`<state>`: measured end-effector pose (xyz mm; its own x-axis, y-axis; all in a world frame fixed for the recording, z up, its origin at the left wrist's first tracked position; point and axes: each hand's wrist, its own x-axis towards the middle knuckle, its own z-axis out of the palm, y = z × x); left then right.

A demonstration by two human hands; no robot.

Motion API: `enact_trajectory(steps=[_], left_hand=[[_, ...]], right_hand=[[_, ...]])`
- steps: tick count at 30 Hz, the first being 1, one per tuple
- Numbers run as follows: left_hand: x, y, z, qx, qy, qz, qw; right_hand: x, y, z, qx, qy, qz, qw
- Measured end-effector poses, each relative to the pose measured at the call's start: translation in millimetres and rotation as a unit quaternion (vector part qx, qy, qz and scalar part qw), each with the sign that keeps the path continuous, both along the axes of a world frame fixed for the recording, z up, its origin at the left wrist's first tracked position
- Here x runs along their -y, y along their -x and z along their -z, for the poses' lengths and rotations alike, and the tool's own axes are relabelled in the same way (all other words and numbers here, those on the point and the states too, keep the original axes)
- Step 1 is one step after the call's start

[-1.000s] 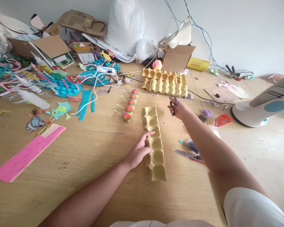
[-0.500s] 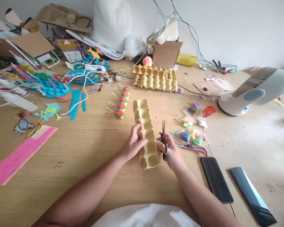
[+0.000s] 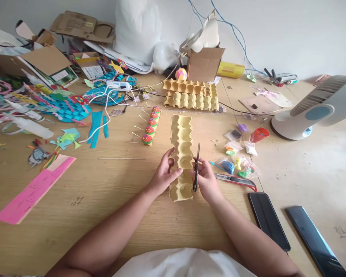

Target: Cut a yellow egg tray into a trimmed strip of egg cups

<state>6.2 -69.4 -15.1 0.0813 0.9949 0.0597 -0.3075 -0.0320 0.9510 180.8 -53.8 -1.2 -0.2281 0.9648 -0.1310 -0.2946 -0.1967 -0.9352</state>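
Note:
A long yellow egg-carton strip [image 3: 182,138] lies lengthwise on the wooden table [image 3: 103,200] in front of me. My left hand [image 3: 163,175] grips its left edge near the near end, fingers curled over the cups. My right hand [image 3: 207,181] is closed on a pair of dark scissors [image 3: 196,166], blades pointing away and held against the strip's right edge. A row of painted carton cups [image 3: 150,126] with pins sits just left of the strip's far end.
More egg cartons [image 3: 192,96] and a cardboard box [image 3: 204,63] stand behind. Small bags of coloured bits [image 3: 233,157], a red cup [image 3: 258,134], a utility knife [image 3: 235,181], two phones [image 3: 269,221] and a fan [image 3: 317,109] lie right. Paper scraps, a glue bottle [image 3: 31,126] and a pink strip [image 3: 36,188] lie left.
My right hand brought the scissors back from the far cartons to the strip's right edge. The left hand shifted the strip slightly and keeps hold of it. The view swung right.

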Motion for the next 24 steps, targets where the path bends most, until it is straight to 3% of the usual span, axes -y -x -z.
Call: enact_trajectory(steps=[3,8,15,24], left_hand=[[1.3,-0.7,-2.2,-0.009,-0.008,0.036,0.999],[2.5,0.7,-3.9,-0.027,0.0,0.027,0.999],[1.8,-0.9,-2.2,-0.007,0.002,0.022,1.0],[7.1,-2.5,-1.2,-0.032,-0.01,0.036,0.999]], right_hand=[[-0.3,-1.4,1.3,0.0,-0.004,0.018,1.0],[-1.5,-0.1,-5.7,-0.025,0.006,0.026,0.999],[11.3,-3.3,-11.5,-0.031,0.086,0.036,0.995],[14.3,-8.3,3.1,0.017,-0.01,0.006,1.0]])
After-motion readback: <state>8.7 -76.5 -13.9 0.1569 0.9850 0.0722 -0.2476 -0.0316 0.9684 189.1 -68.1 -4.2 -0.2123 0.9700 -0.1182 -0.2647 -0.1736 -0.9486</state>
